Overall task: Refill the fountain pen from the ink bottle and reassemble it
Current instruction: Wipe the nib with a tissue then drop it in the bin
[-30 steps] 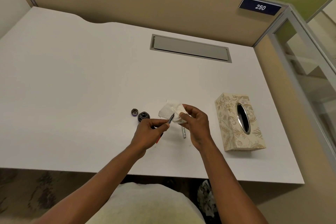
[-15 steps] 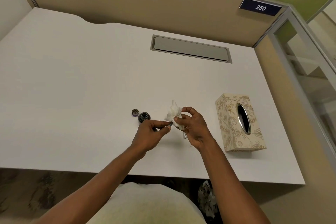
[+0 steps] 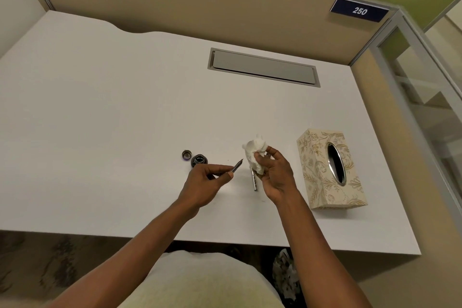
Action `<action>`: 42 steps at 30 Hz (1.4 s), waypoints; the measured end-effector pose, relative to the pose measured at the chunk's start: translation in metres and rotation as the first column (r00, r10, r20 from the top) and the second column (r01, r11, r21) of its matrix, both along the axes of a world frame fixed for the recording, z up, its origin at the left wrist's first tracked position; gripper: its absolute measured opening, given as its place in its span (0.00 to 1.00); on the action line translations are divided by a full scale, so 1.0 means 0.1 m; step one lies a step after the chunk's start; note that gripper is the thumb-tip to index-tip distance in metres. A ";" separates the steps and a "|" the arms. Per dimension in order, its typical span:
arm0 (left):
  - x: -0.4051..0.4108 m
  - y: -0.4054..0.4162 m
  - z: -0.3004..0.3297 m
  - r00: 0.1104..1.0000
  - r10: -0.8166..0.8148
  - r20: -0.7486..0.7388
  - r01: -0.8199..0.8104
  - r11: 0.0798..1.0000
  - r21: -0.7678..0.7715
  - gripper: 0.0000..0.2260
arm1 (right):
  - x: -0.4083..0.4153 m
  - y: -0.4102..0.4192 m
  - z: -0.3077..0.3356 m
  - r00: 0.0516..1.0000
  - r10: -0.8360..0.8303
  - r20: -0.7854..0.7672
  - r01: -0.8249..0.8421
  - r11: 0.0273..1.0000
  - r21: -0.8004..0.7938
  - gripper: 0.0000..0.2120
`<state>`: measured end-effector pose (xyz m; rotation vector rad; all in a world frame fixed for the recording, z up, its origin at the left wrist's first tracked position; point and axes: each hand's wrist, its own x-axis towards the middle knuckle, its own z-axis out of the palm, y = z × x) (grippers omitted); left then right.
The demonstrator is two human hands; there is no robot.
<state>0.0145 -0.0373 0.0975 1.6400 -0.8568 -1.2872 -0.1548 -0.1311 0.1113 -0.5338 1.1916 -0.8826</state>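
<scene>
My left hand (image 3: pixel 203 182) pinches the nib section of the fountain pen (image 3: pixel 237 166), with the nib pointing up and to the right. My right hand (image 3: pixel 275 175) grips a crumpled white tissue (image 3: pixel 256 152) a short way right of the nib, not touching it. A silver pen barrel (image 3: pixel 254 180) lies on the white desk (image 3: pixel 100 120) between my hands. The open ink bottle (image 3: pixel 199 159) stands just beyond my left hand, and its cap (image 3: pixel 186 155) lies to its left.
A floral tissue box (image 3: pixel 330 170) lies on the desk to the right of my right hand. A grey cable hatch (image 3: pixel 262 67) is set into the desk at the back. A partition wall closes the far side, and a glass panel the right.
The tissue was wrapped around the nib; now my hands have moved apart, the nib is bare and the tissue is bunched in my right hand.
</scene>
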 end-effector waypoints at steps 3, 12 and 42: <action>-0.01 -0.01 0.02 1.000 0.024 -0.012 -0.024 1.000 -0.018 0.06 | -0.01 0.03 -0.06 0.998 0.032 -0.053 -0.032 0.999 0.006 0.15; -0.01 -0.05 0.08 0.992 -0.008 0.123 0.009 1.000 -0.011 0.06 | 0.07 0.15 -0.08 0.944 0.225 -0.241 -0.248 0.966 -0.071 0.12; 0.07 -0.01 0.12 0.977 -0.116 0.179 0.109 0.993 0.048 0.05 | 0.04 0.19 0.01 0.932 0.199 -0.304 -0.262 0.948 -0.182 0.09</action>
